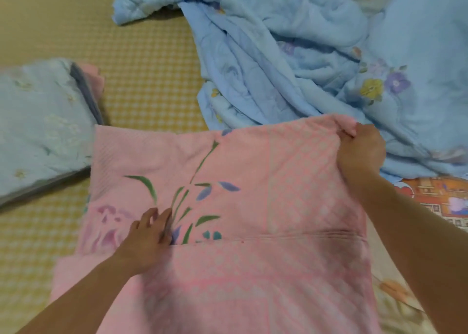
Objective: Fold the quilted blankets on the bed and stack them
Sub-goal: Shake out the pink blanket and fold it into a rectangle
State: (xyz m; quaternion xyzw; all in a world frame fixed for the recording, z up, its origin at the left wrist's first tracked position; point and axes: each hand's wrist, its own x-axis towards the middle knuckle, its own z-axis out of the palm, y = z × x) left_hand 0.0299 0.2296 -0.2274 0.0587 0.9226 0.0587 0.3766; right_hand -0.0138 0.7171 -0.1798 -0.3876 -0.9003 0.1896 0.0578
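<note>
A pink quilted blanket (253, 186) with green leaf and purple flower prints lies partly folded in front of me on the bed. My right hand (359, 151) grips its far right corner, fingers curled round the fabric. My left hand (149, 235) presses flat on the blanket near its left side, fingers straight. A crumpled light blue quilted blanket (304, 55) with flower prints lies unfolded beyond it. At the left sits a stack of folded blankets (43, 126), light blue on top with grey and pink edges showing beneath.
The bed sheet (152, 80) is yellow checked and shows between the blankets. A colourful printed cloth (440, 202) lies at the right edge, and another floral fabric (395, 298) shows at the lower right under my arm.
</note>
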